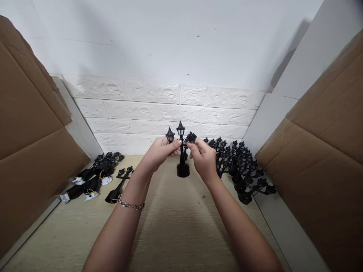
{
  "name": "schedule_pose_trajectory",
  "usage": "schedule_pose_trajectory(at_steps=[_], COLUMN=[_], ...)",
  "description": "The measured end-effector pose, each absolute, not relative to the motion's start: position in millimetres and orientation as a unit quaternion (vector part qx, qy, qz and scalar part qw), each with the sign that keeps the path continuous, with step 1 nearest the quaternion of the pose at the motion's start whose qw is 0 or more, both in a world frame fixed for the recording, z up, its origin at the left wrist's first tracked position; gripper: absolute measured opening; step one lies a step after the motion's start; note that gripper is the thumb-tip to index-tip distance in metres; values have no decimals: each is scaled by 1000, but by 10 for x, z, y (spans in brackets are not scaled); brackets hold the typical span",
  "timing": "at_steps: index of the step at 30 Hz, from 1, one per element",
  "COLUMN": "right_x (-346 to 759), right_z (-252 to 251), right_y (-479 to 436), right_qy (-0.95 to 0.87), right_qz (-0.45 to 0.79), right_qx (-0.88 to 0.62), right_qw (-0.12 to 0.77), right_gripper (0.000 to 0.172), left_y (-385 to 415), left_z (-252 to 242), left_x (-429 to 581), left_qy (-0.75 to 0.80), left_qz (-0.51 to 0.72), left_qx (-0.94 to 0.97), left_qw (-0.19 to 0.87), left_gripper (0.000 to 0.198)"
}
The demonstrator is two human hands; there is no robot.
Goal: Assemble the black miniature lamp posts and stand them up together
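Observation:
A small black lamp post (182,158) with a round base and three lantern heads is upright in the middle, between my two hands. My left hand (162,150) is closed on its left side, thumb and fingers pinching near the post below the left lantern. My right hand (203,154) pinches the right arm of the lamp post, just under the right lantern, which looks tilted compared with the other two. The fingers hide part of both side arms. A bracelet (131,205) is around my left wrist.
Many black lamp posts (241,162) are piled on the right of the wooden table (181,226). At the left lie several more (95,175) with yellow wires and white pieces, and a single one (115,193) nearer. Cardboard (31,132) lines both sides; a white brick-pattern wall (153,92) stands behind.

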State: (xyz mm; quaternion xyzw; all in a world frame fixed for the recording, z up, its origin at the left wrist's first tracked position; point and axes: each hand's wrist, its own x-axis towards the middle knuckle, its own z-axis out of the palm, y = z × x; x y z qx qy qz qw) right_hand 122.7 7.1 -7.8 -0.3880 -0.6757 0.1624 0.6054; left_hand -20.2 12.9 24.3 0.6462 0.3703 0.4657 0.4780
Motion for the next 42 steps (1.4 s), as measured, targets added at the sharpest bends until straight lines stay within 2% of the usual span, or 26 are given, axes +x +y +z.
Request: schedule_pose_trajectory(at_steps=[5,10,13,25,36,39,42], right_x=[1195,1199,1207,1069,1068,1111,1205], right_z=[-88,-96,-87,-125,-72,-31,21], right_y=[90,116,105,38,-145,-138,-83], right_qy=[-609,-587,-582,-565,-680,-706,-716], right_qz=[332,400,412,340,102,64,77], right_qx=[-375,-382,-381,-380,-377,-373,-389], right_qw=[615,592,588,648,621,599,574], right_gripper=[24,28,29,28,22,19,22], left_y=[120,116,119,143,74,66,52], left_z=[237,200,190,220,298,288,288], left_x=[-200,-248,-254,-199,-296,-285,-257], left_qy=[401,457,459,410,349,343,367], left_qz=[483,449,444,495,451,436,441], left_qx=[685,730,740,656,593,563,558], left_qw=[370,239,213,396,569,613,599], left_gripper=[26,27,26,22,31,33,32])
